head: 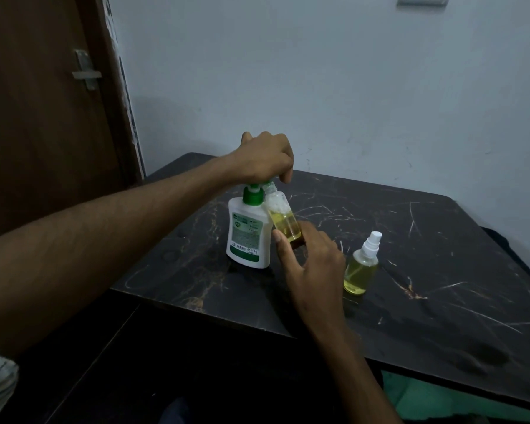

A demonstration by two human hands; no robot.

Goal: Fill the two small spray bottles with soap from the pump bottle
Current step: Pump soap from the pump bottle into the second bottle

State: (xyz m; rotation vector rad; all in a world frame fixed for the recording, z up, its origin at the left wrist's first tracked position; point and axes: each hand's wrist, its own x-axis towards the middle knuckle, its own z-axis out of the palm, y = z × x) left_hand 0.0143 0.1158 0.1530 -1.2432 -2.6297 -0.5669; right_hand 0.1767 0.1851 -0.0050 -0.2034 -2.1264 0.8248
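- Currently right hand [312, 264] pinches open spray bottle [283, 217], part-filled, tilted against pump bottle [249, 232] nozzle.
- Capped spray bottle [361, 266] upright, right of pump bottle, apart.
- Left hand [263, 159] closed over pump head.
- Both on dark table [441, 255].

Left grip [265, 159] fisted, pressing; right grip [311, 258] pinching.

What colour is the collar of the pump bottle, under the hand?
Green, on a white pump bottle; the head view shows its collar clearly.
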